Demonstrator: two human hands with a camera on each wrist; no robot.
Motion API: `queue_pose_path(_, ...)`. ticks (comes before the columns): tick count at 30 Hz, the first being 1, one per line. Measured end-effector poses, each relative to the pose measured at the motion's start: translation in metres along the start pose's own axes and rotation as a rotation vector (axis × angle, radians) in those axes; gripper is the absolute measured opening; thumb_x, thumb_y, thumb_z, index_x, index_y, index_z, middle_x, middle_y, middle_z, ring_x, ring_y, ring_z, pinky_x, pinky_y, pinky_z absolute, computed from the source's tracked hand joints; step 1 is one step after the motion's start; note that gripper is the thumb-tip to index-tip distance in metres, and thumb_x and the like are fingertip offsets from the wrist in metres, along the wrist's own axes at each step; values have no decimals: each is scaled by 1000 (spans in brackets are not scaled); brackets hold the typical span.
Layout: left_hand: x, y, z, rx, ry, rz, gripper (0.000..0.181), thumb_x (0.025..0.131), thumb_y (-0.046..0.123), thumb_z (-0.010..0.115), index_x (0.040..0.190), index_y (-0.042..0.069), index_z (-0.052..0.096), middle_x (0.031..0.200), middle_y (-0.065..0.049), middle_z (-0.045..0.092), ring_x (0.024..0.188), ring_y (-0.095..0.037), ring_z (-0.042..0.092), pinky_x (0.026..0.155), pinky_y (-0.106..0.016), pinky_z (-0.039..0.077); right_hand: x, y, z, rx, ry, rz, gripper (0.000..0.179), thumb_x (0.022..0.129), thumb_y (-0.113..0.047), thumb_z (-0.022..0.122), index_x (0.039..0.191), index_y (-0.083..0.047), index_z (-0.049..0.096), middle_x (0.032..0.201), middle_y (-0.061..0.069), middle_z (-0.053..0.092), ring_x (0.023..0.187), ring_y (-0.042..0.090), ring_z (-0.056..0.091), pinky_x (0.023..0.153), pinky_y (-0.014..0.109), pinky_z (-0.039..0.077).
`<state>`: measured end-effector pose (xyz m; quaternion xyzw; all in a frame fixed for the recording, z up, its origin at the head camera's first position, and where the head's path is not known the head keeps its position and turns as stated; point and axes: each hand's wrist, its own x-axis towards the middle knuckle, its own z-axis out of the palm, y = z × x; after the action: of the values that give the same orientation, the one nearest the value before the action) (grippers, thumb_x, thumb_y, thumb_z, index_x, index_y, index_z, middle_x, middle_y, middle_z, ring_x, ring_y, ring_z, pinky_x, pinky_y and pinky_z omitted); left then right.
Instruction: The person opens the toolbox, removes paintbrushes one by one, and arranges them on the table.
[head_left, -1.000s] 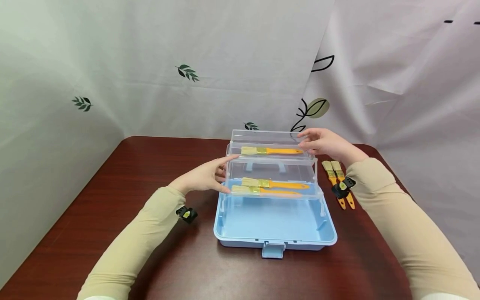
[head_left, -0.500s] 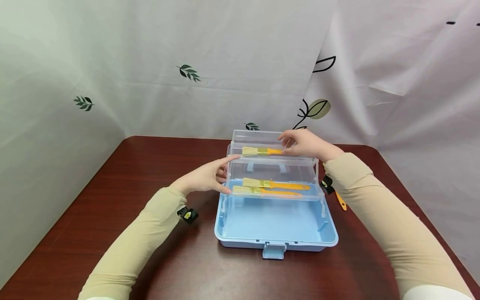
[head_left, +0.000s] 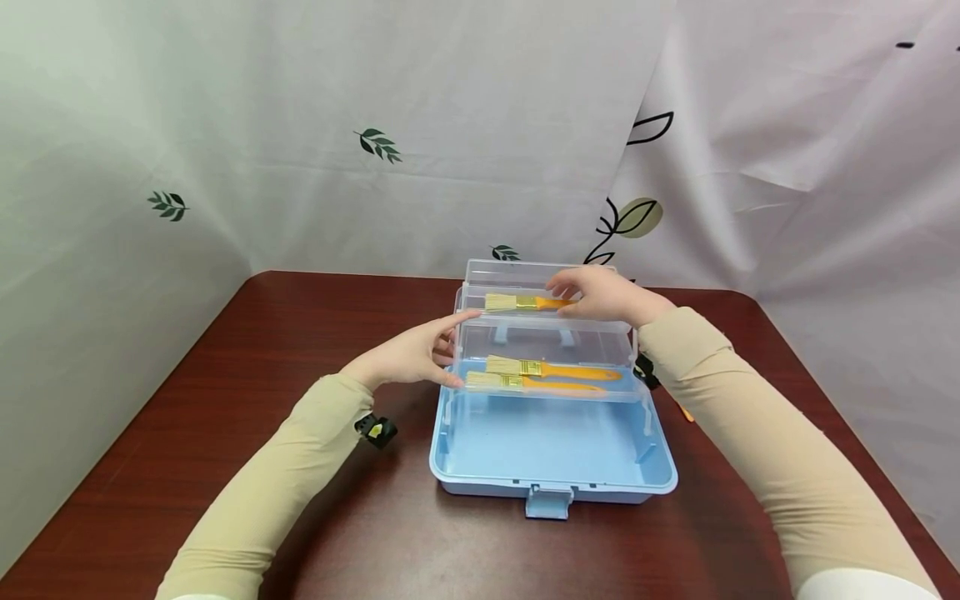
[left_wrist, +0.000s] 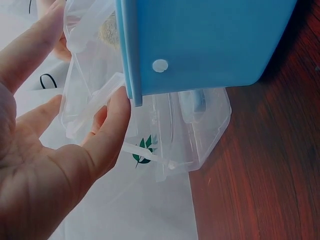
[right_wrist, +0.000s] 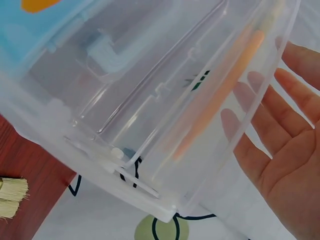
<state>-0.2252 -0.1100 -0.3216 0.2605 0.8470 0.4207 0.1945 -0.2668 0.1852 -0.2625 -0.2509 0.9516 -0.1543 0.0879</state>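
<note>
A blue toolbox (head_left: pixel 540 442) stands open, its clear stepped trays raised. Two paintbrushes with orange handles, an upper brush (head_left: pixel 573 372) and a lower brush (head_left: pixel 558 386), lie in the lower tray. A third paintbrush (head_left: pixel 517 302) lies in the upper tray. My left hand (head_left: pixel 408 354) is spread at the trays' left end; its thumb and fingers touch the clear plastic (left_wrist: pixel 97 102). Over the upper tray, my right hand (head_left: pixel 600 294) hovers at the third brush's handle, fingers loosely bent and apart. Part of that handle is hidden behind the hand.
On the dark red table (head_left: pixel 300 333), right of the toolbox, more brushes lie mostly hidden under the right forearm; one handle tip (head_left: pixel 686 412) shows. Their bristles (right_wrist: pixel 12 197) appear in the right wrist view. A white curtain (head_left: pixel 465 125) hangs behind the table.
My right hand has moved left along the upper tray, from the brush's handle end toward its middle. The brush has stayed about in place. My left hand has not moved.
</note>
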Motion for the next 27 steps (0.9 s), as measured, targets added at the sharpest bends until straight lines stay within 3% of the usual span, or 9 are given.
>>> queue_pose_path(14,0,1,1,6,6,2,101,71,11,83,150,30,23,120,-15,43,107,-28,55,95,-41,49,6,7,4,-20,58,3,34,84,1,66,117,-7,64,108,12,66,101,28,64,90,44,50)
queue_pose_path(27,0,2,1,21,9,-6,101,71,12,83,150,31,23,122,-15,43,109,-29,54,96,-41,49,7,8,4,-38,85,-47,29,82,2,67,110,-6,66,99,8,69,93,24,66,85,40,53)
